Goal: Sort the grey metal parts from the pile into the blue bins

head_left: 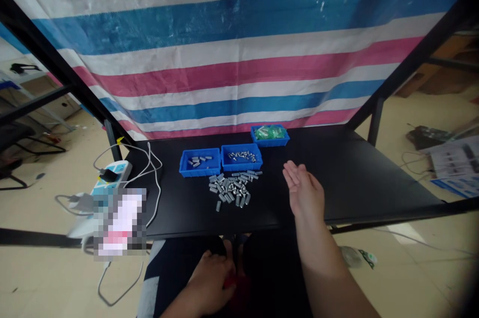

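Observation:
My right hand (304, 189) hovers over the black table (344, 173), to the right of the parts. Its fingers are stretched out, the palm is turned partly up, and nothing shows in it. Low in the view, my left hand (211, 278) rests on my lap with its fingers loosely apart. A loose pile of small grey metal cylinders (226, 189) lies near the middle of the table, with shiny screw-like pieces among them. Behind the pile stand a blue bin (200, 172) with several cylinders and another blue bin (242, 165) with small shiny metal parts.
A third blue bin (271, 142) at the back holds green and whitish pieces. On the left are a power strip (112, 178), white cables (159, 193) and a blurred-out phone-like device (121, 223). A striped sheet (232, 73) hangs behind, between black frame posts (374, 123).

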### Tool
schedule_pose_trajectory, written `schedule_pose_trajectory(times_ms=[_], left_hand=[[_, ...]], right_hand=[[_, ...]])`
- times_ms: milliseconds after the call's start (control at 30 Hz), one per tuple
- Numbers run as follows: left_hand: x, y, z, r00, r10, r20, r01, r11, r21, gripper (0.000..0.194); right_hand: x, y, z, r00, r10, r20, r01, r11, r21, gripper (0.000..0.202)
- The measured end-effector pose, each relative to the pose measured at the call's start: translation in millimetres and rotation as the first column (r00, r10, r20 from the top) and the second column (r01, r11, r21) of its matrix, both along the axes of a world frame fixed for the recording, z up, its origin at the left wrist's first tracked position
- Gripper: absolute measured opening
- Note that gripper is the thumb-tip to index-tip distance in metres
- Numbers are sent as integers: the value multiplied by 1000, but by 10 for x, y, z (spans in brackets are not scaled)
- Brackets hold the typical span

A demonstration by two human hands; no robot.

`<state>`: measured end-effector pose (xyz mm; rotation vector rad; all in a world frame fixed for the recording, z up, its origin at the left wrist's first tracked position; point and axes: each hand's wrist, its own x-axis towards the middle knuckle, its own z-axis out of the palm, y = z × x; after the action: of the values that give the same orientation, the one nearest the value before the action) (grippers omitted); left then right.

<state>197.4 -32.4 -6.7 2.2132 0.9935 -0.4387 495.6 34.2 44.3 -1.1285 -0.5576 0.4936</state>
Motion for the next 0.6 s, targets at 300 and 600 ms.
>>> schedule_pose_trajectory(times_ms=[300,600], left_hand=[[25,34,58,998,41,55,-37,998,-58,29],[43,54,97,995,74,65,-69,994,-80,29]], right_hand=[[-235,57,-285,539,394,744,-47,896,-441,30],[-333,113,-309,404,387,829,112,878,-464,18]])
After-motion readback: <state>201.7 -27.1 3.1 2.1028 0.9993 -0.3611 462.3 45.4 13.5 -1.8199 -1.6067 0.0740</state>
